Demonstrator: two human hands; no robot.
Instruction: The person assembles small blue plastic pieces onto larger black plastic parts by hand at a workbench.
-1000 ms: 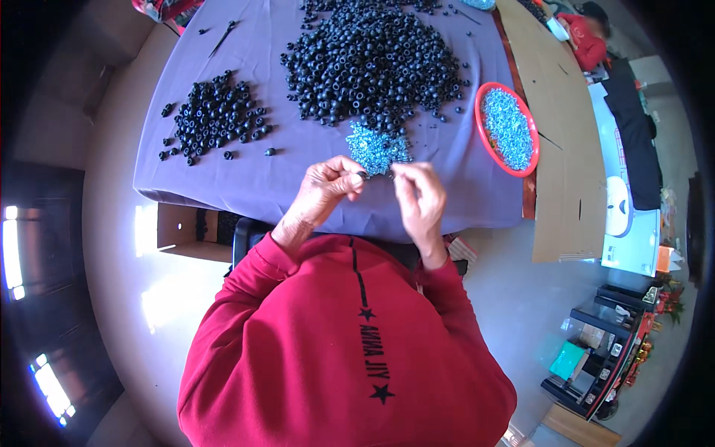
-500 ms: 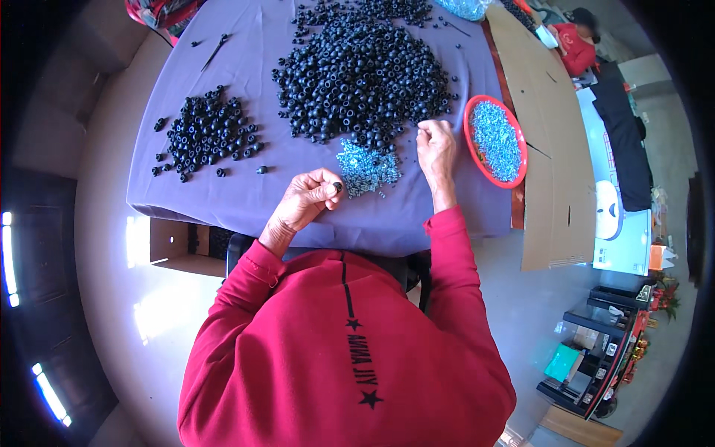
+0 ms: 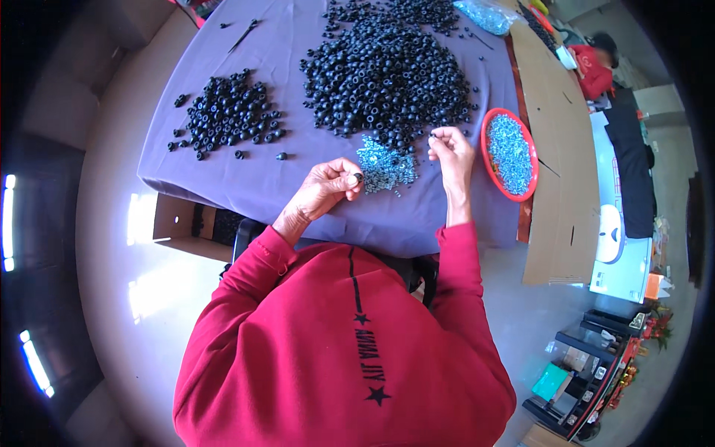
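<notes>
Between the thumb and fingers of my left hand is a small black hollow bead, held just left of a patch of small clear-blue pieces. My right hand is raised at the right of that patch, its thumb and forefinger pinched on what looks like another black bead. Beyond both hands rises a large heap of black beads, whose near edge touches the blue pieces. A smaller group of black beads lies to the left on the purple cloth.
A red oval tray of blue pieces stands right of my right hand, beside a cardboard sheet. Dark scissors or tweezers lie at the far left. A bag of blue pieces rests at the back. Another person sits far right.
The whole view has shifted slightly. My right hand has turned from curled fingers at the heap's edge to a pinch with a dark bead at its fingertips. My left hand keeps its bead.
</notes>
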